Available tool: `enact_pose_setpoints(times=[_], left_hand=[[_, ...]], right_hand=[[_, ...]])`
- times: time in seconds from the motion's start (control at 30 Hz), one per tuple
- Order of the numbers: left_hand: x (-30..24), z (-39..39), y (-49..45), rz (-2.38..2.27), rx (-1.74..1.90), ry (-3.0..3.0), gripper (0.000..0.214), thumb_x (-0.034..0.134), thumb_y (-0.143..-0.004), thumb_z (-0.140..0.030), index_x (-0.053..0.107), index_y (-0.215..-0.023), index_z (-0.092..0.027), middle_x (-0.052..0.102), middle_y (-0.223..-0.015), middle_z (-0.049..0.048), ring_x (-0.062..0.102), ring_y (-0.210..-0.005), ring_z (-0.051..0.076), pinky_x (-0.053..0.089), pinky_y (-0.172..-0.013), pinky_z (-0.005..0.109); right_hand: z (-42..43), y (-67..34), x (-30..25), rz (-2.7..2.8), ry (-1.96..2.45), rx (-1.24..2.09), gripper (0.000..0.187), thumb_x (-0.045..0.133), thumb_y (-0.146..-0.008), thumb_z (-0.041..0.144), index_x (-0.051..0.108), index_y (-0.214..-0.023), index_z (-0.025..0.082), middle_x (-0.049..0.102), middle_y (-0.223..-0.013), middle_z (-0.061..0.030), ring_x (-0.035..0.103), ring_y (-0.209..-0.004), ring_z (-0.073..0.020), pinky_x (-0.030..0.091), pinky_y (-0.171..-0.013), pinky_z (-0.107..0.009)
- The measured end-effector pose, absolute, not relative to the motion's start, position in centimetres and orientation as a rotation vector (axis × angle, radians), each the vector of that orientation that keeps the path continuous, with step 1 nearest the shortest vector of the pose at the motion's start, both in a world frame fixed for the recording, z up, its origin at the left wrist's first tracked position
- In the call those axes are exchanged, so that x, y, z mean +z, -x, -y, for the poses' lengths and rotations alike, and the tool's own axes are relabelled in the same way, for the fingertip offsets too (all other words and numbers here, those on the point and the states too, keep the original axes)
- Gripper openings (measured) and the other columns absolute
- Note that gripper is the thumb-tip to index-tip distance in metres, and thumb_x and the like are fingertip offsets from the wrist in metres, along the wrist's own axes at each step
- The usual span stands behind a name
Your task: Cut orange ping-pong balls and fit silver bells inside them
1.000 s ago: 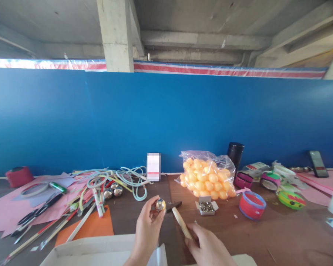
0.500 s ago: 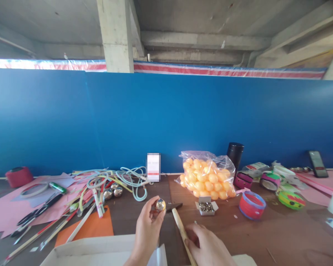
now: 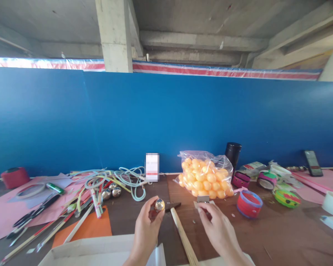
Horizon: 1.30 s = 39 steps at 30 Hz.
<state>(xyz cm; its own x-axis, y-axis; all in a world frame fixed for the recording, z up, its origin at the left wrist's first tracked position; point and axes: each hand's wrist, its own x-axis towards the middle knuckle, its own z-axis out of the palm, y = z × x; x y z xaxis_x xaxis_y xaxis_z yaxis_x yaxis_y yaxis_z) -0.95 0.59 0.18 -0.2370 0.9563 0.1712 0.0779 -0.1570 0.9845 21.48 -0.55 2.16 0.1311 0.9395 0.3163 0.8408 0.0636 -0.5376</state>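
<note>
My left hand [image 3: 147,229] is closed around a shiny silver ball [image 3: 159,204], pinched between thumb and fingers above the table. Over the small open box [image 3: 203,199], my right hand [image 3: 218,226] has its thumb and fingers drawn together and covers most of it. Whatever those fingers hold is hidden. Between the two hands lies a hammer with a pale wooden handle [image 3: 183,234] and a dark head [image 3: 174,206].
A clear bag of orange balls [image 3: 205,179] stands behind the box. Rightward are a red-and-blue ring [image 3: 249,204] and a green one [image 3: 287,198]. Tangled cords [image 3: 130,179], silver balls [image 3: 111,193] and scissors [image 3: 30,216] lie left. A white tray [image 3: 86,245] sits in front.
My right hand has moved forward from beside the hammer handle to the small box of shiny metal bits, now mostly covered. My left hand keeps hold of the silver ball.
</note>
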Motion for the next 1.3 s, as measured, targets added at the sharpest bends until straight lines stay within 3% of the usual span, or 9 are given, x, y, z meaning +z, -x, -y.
enact_pose_setpoints(times=[0.4,0.8,1.3], left_hand=[[0.5,-0.3,0.8,-1.349,1.498,-1.26,0.05,0.067,-0.067,-0.043,0.059,-0.11,-0.018,0.068,-0.102,0.0094,0.066,-0.082,0.02,0.052,-0.068,0.028],[0.2,-0.5,0.9,-1.359,1.459,-1.286,0.05,0.065,-0.068,-0.042,0.057,-0.111,-0.019,0.067,-0.104,0.0097,0.066,-0.084,0.021,0.053,-0.072,0.03],[-0.3,-0.6,0.9,-1.316,1.502,-1.288,0.047,0.067,-0.068,-0.04,0.059,-0.11,-0.019,0.068,-0.104,0.0095,0.066,-0.083,0.02,0.052,-0.073,0.03]], right_hand=[[-1.9,-24.8,1.1,1.603,2.069,0.191,0.027,0.044,-0.084,0.038,0.063,-0.101,0.029,0.065,-0.103,-0.004,0.064,-0.09,-0.0233,0.044,-0.071,-0.033],[-2.6,-25.0,1.0,1.628,2.111,0.231,0.027,0.044,-0.085,0.039,0.063,-0.1,0.03,0.067,-0.103,-0.0037,0.064,-0.09,-0.0234,0.043,-0.065,-0.031],[-3.1,-25.1,0.5,1.62,2.078,0.204,0.021,0.042,-0.084,0.033,0.062,-0.081,0.026,0.067,-0.093,-0.0031,0.063,-0.083,-0.0218,0.036,-0.059,-0.029]])
